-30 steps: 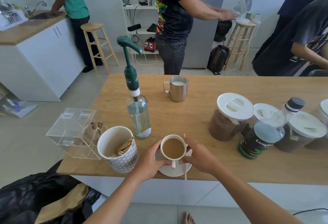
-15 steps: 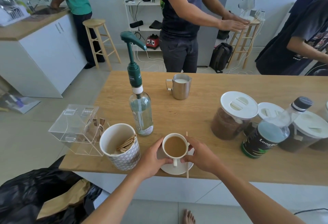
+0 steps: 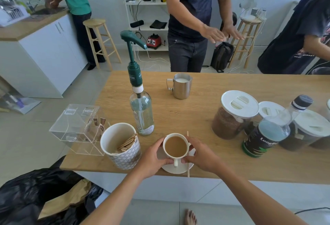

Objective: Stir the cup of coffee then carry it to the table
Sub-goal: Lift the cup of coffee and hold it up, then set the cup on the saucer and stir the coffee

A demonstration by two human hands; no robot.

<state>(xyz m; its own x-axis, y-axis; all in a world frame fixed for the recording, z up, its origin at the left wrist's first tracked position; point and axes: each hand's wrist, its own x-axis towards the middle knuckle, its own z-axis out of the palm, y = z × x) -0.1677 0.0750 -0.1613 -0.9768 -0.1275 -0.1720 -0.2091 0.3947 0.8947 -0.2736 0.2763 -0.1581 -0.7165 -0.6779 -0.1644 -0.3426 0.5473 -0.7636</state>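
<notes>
- Two hands meet in the head view: the left hand (image 3: pixel 151 158) and right hand (image 3: pixel 201 155) wrap a white cup (image 3: pixel 175 147) of milky coffee from either side, fingers (image 3: pixel 159 144) curled against its wall, thumbs near the handle.
- The cup sits on a white saucer (image 3: pixel 178 169) at the near edge of the wooden bench (image 3: pixel 196 114); whether it is lifted cannot be told.
- A wooden stir stick (image 3: pixel 188 170) lies across the saucer's right side, out of the coffee.
- The coffee looks evenly tan, so stirring seems done; the carry to the table is not yet begun.
- A pump bottle (image 3: pixel 142 112) and a paper cup (image 3: pixel 123 153) of sticks stand just beside.
</notes>
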